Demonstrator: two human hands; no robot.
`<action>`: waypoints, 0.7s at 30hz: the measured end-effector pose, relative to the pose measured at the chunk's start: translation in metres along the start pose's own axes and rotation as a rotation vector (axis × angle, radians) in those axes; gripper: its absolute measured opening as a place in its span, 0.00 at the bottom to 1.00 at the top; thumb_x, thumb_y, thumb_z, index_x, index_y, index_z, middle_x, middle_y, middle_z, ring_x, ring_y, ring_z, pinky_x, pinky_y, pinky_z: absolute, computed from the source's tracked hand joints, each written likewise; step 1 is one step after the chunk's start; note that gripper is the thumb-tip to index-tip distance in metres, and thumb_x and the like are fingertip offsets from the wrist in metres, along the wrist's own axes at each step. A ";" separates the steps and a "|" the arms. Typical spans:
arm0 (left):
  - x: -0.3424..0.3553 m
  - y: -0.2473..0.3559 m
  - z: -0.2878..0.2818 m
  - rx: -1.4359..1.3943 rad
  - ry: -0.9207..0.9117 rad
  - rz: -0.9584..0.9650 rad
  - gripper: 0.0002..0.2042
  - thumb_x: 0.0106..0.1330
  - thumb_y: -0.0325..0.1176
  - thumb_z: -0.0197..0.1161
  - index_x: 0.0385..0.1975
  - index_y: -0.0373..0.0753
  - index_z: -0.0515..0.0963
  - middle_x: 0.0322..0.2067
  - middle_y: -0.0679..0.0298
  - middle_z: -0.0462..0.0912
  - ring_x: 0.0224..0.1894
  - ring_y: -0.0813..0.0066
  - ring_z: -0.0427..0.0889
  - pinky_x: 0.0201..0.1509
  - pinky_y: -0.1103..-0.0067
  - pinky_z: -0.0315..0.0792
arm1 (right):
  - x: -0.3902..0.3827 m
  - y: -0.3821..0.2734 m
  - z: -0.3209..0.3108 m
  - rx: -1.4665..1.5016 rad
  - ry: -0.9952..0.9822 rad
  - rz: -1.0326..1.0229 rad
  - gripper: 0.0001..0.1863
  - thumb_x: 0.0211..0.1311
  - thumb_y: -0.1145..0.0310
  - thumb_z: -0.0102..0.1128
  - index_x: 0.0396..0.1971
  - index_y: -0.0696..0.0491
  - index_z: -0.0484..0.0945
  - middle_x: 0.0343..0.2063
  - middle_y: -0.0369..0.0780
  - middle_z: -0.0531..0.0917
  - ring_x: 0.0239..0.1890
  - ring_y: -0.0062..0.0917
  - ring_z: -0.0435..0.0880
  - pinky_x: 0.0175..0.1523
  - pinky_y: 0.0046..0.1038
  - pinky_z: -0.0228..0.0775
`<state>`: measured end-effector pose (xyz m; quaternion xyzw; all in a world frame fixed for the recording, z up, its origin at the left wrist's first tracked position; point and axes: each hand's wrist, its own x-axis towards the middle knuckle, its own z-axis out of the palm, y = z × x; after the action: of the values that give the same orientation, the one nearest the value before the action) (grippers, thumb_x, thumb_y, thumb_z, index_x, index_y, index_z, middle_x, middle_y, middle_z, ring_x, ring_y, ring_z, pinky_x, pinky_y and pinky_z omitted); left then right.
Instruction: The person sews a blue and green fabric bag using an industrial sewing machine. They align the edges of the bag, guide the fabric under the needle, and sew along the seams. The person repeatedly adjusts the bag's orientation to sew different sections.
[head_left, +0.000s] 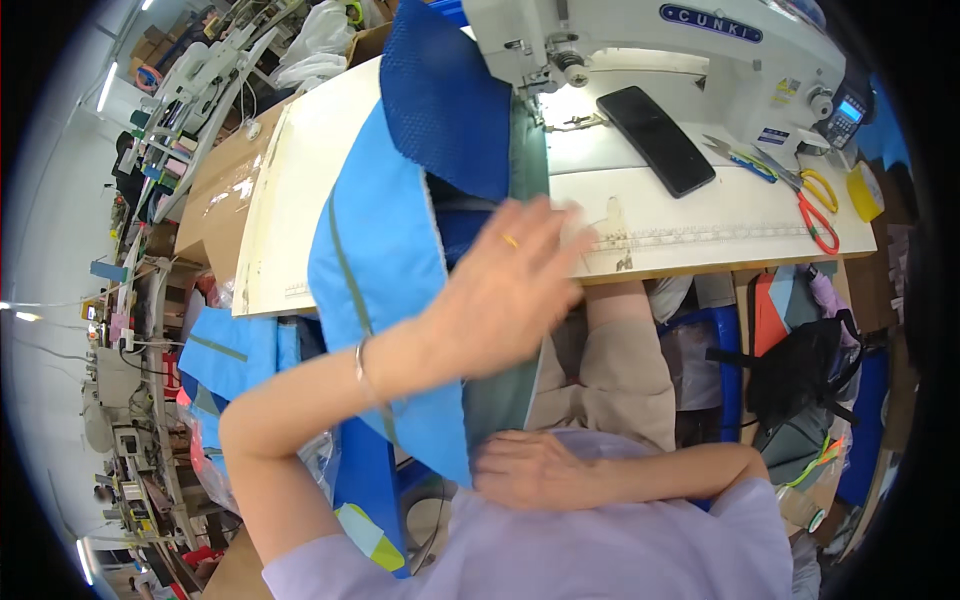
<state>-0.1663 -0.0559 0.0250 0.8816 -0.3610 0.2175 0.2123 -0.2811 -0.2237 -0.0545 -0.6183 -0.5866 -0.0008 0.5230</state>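
Note:
My left hand [510,285], blurred with loosely bent, parted fingers, is over the layered fabric at the table's front edge. My right hand [525,468] is low at my lap, its fingers curled at the lower edge of the fabric, beside the light blue piece [370,270]. A dark blue textured piece [440,110] lies on top at the back. A grey-green strip [500,410] runs from the sewing machine's needle area down to my lap, partly hidden by my left hand. The white sewing machine [640,40] stands over the fabric's far end.
On the white table [270,240] lie a black phone [655,140], scissors [810,205] and yellow tape [865,190]. Blue fabric pieces [220,355] hang at left. A black bag [800,375] is at right; machines line the left wall.

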 end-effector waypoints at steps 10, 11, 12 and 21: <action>-0.001 -0.115 -0.023 0.381 -0.361 -0.494 0.22 0.75 0.37 0.54 0.66 0.36 0.70 0.68 0.49 0.68 0.71 0.47 0.67 0.75 0.64 0.62 | -0.026 0.030 -0.013 0.497 0.023 0.360 0.10 0.65 0.67 0.65 0.26 0.57 0.79 0.27 0.41 0.82 0.34 0.37 0.82 0.40 0.36 0.75; 0.013 -0.105 -0.024 0.474 -0.377 -0.253 0.21 0.74 0.34 0.56 0.64 0.36 0.71 0.68 0.50 0.70 0.70 0.47 0.68 0.74 0.64 0.63 | -0.026 0.028 -0.010 0.414 0.044 0.279 0.09 0.64 0.68 0.66 0.27 0.57 0.79 0.29 0.40 0.82 0.36 0.37 0.83 0.42 0.37 0.77; 0.023 -0.096 -0.020 0.556 -0.389 -0.006 0.20 0.72 0.32 0.58 0.63 0.37 0.73 0.67 0.51 0.71 0.70 0.48 0.69 0.73 0.64 0.65 | -0.029 0.029 -0.009 0.401 0.049 0.266 0.09 0.63 0.68 0.66 0.27 0.56 0.79 0.30 0.40 0.83 0.36 0.36 0.83 0.44 0.36 0.78; 0.018 -0.057 -0.020 -0.090 -0.508 -0.214 0.14 0.67 0.31 0.65 0.51 0.36 0.81 0.43 0.56 0.84 0.40 0.60 0.83 0.43 0.69 0.77 | -0.033 0.018 -0.038 0.361 0.050 0.046 0.06 0.57 0.69 0.61 0.32 0.54 0.80 0.33 0.38 0.82 0.40 0.29 0.83 0.47 0.30 0.78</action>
<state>-0.1179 -0.0178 0.0388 0.9308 -0.3166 -0.0504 0.1757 -0.2554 -0.2683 -0.0692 -0.5274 -0.5496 0.1012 0.6399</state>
